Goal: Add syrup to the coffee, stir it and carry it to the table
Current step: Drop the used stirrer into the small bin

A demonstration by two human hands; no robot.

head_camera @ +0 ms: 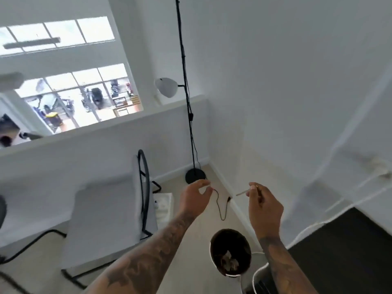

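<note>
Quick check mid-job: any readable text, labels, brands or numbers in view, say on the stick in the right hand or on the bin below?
None readable.
Stirring stick in the right hand: no print visible.
Bin: no label visible.
Items beyond the window: too blurred to read.

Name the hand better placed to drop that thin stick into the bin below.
Right hand: it already pinches the thin pale stick, above the round dark-lined bin. The left hand holds no stick.
</note>
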